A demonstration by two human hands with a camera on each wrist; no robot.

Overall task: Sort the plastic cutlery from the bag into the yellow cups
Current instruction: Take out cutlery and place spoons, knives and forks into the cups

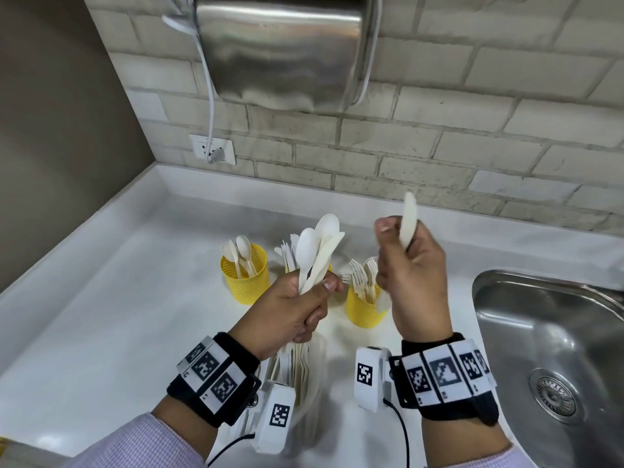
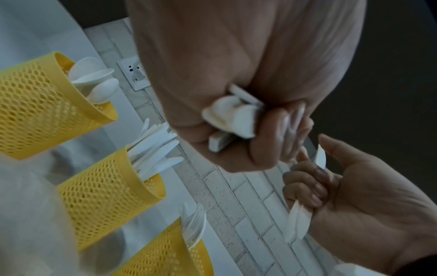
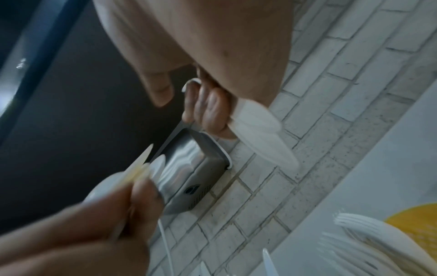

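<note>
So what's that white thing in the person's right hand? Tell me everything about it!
It looks like a plastic knife, off-white, smooth and flat, with a rounded tip. The right hand holds it upright above the counter, fingers curled round its lower part, so only the blade end pokes out above the grip. The right wrist view shows it blurred. Nothing else touches it.

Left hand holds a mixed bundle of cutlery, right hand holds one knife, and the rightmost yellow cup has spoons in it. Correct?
Not quite. The rightmost yellow cup holds forks, as the head view shows; the spoons stand in the leftmost yellow cup. The rest stands: the left hand grips a mixed bundle and the right hand holds one knife.
</note>
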